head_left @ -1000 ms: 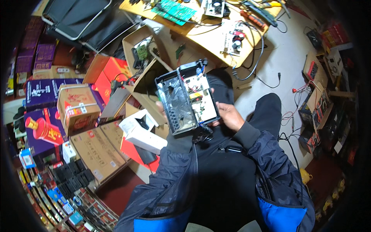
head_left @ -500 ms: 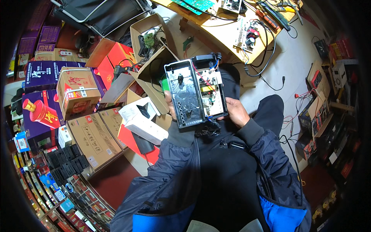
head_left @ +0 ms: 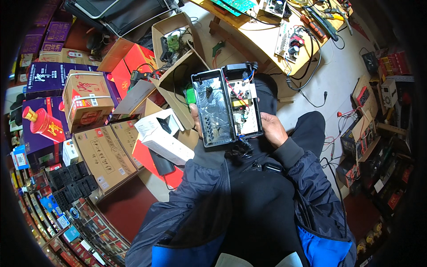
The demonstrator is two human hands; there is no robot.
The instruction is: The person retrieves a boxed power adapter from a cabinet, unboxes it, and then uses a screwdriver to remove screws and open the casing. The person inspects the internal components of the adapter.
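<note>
Over my lap I hold an opened black plastic case in two halves, side by side. The left half is a hollow shell (head_left: 211, 116) with a shiny lining and a row of round holes near its lower left. The right half carries a circuit board (head_left: 243, 116) with red and blue wires and a yellow-wrapped part. My left hand (head_left: 195, 119) is closed around the shell's left edge, its fingers mostly hidden underneath. My right hand (head_left: 274, 130) grips the lower right edge of the board half, thumb on top. A bundled black cord (head_left: 240, 149) hangs below the case.
Ahead on the right, a wooden workbench (head_left: 253, 33) bears circuit boards, cables and tools. Cartons (head_left: 104, 155) and an opened white box (head_left: 167, 140) stand at my left. An open carton (head_left: 178, 24) of electronic parts lies ahead. Loose wires (head_left: 327, 155) trail on the right.
The surroundings have shifted slightly in view, the workbench a little to the right. Both hands keep their hold on the case, which stays in nearly the same place and tilt.
</note>
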